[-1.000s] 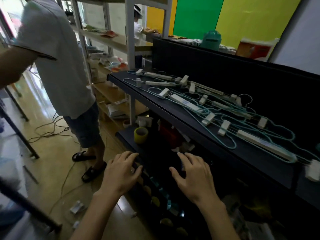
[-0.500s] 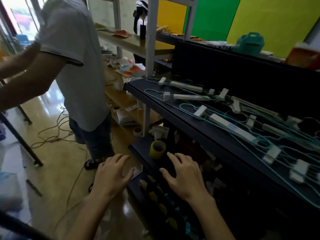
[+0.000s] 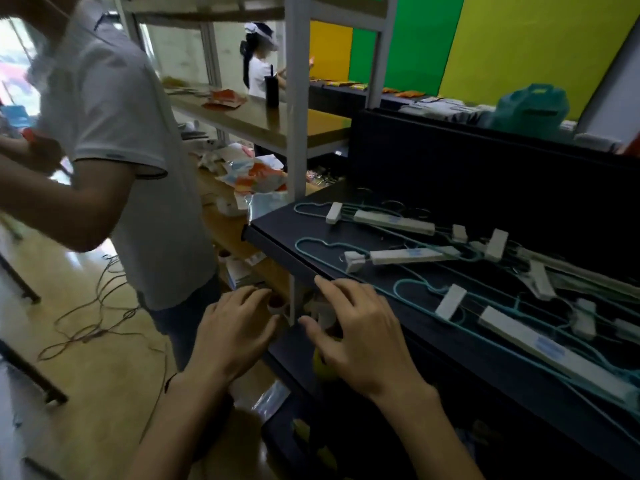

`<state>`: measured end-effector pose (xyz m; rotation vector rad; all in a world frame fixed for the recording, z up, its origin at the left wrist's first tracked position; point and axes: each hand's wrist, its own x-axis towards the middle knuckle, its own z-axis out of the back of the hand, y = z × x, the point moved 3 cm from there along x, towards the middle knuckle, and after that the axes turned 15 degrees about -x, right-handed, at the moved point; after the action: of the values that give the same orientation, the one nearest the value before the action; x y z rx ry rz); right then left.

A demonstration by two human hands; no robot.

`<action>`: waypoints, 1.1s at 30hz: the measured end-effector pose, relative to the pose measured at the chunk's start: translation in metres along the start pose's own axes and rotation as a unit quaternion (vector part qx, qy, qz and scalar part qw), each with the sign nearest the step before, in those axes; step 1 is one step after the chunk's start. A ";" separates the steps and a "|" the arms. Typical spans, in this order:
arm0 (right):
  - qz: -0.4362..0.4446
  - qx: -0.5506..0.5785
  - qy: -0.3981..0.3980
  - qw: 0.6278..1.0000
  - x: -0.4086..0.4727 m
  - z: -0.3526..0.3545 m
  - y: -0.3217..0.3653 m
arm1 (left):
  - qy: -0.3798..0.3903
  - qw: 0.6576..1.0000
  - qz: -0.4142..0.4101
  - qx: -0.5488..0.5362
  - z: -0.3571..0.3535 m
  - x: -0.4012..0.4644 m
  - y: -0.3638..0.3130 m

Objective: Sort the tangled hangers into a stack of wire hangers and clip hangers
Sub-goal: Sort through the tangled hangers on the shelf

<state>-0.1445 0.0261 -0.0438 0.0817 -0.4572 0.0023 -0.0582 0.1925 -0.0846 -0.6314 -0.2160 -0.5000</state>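
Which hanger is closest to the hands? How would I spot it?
Find the dark shelf with the tangle of teal hangers. The closest hanger lies just past the right hand. Its rounded teal end lies nearest the shelf's front edge, with one white clip across it.

1. Daylight floods in from the window (image 3: pixel 14 60) at far left, blown out to white.
2. The floor (image 3: pixel 86 341) shows glare.
3. The dark shelf (image 3: pixel 450 341) is dim, its lower levels nearly black.
4. Edges bend from wide-angle distortion; the bystander's shirt (image 3: pixel 114 116) looks motion-blurred, perhaps.
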 end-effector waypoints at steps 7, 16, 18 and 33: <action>-0.107 -0.075 -0.039 0.991 0.037 0.018 -0.033 | 0.008 0.991 -0.121 -0.047 0.000 0.100 -0.007; -0.300 -0.169 -0.027 0.938 0.029 0.034 -0.060 | 0.106 0.959 -0.242 -0.103 -0.019 0.188 -0.027; -0.334 -0.187 -0.008 0.924 0.021 0.037 -0.063 | 0.134 0.950 -0.261 -0.110 -0.027 0.202 -0.035; -0.451 -0.224 0.009 0.864 -0.034 0.066 -0.108 | 0.245 0.916 -0.313 -0.066 -0.096 0.247 -0.101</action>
<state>-0.2022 -0.0860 -0.0080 -0.1707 -0.3557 -1.0290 0.1070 -0.0301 -0.0246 -0.5398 0.1037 -1.2811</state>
